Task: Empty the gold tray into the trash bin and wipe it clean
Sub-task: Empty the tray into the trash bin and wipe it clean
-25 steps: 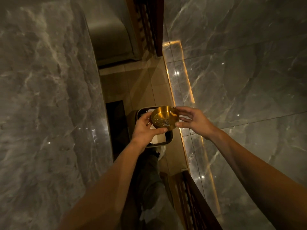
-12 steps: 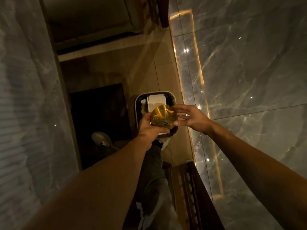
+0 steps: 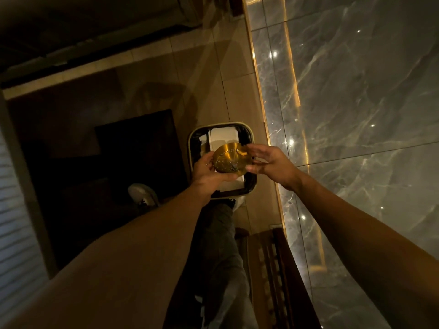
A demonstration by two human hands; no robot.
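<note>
Arms stretched forward and down. Left hand (image 3: pixel 209 170) grips gold tray (image 3: pixel 231 158) at near edge, tilted above trash bin (image 3: pixel 250 186). Right hand (image 3: pixel 270 163) beside tray's far rim, fingers spread, loose.

Bare forearms, grey trousers (image 3: pixel 221 245), pale shoe (image 3: pixel 142 194)

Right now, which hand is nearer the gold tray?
Left. The left hand grips the gold tray at its lower left edge, over the trash bin. The right hand is open beside its right rim; contact is unclear.
</note>
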